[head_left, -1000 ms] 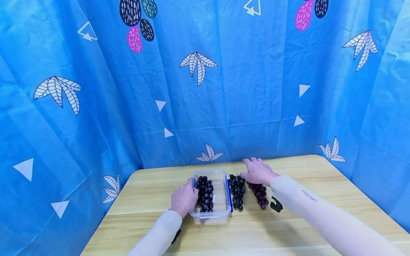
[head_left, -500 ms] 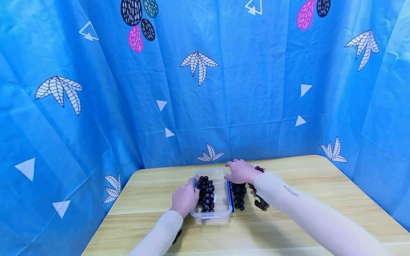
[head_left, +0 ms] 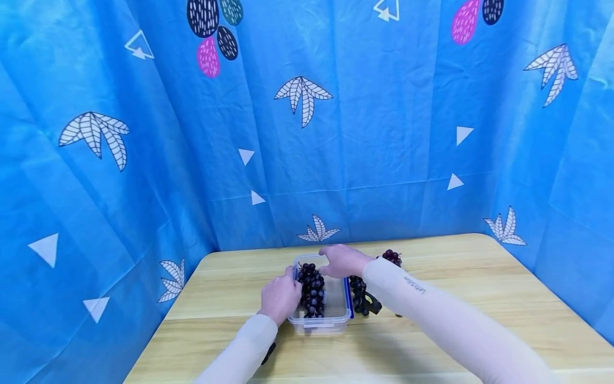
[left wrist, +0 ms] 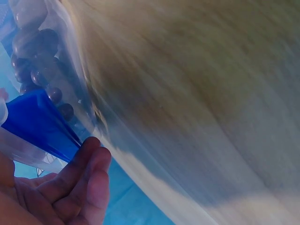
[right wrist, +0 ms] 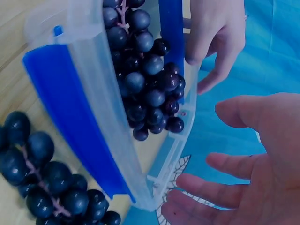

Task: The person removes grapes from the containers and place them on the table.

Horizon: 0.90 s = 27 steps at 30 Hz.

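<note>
A clear plastic food container (head_left: pixel 318 326) with blue side clips stands on the table, and a bunch of dark grapes (head_left: pixel 312 290) lies along its left side. My left hand (head_left: pixel 280 297) grips the container's left wall by the blue clip (left wrist: pixel 44 124). Over the container's far end hovers my right hand (head_left: pixel 342 261); in the right wrist view its fingers (right wrist: pixel 213 194) are spread with nothing between them. Just right of the container lies a second bunch of black grapes (right wrist: pixel 51 178), partly hidden by my right forearm in the head view.
A reddish bunch of grapes (head_left: pixel 392 257) lies farther right on the wooden table (head_left: pixel 460 288), mostly covered by my right sleeve. A blue patterned curtain (head_left: pixel 384 133) hangs behind the table and along both sides.
My right hand has moved left, from above the reddish grapes past the black bunch to the container's far end. My left hand stays at the container's left wall.
</note>
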Each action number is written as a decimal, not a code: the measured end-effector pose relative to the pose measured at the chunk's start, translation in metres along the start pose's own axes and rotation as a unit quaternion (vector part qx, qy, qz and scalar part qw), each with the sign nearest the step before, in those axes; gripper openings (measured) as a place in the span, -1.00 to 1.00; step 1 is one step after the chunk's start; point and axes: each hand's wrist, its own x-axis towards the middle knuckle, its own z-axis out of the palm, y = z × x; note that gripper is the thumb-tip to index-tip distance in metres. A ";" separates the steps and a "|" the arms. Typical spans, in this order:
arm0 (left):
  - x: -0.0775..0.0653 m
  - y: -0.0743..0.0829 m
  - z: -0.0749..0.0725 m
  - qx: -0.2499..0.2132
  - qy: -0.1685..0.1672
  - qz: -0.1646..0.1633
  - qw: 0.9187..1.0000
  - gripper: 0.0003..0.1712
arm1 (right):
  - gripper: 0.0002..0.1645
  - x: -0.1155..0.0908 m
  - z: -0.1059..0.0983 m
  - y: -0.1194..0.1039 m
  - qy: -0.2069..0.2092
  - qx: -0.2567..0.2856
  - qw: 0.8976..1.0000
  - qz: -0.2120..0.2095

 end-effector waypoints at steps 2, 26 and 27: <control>0.000 0.000 0.000 0.001 0.000 0.002 1.000 -0.39 | -0.30 0.003 0.001 -0.003 -0.005 0.003 1.000 -0.002; -0.001 0.001 0.000 0.017 0.005 -0.005 1.000 -0.41 | -0.33 0.037 0.020 -0.024 -0.040 -0.001 0.999 0.023; -0.001 0.001 0.000 0.017 0.006 -0.005 1.000 -0.41 | -0.33 0.038 0.021 -0.023 -0.042 -0.001 0.999 0.026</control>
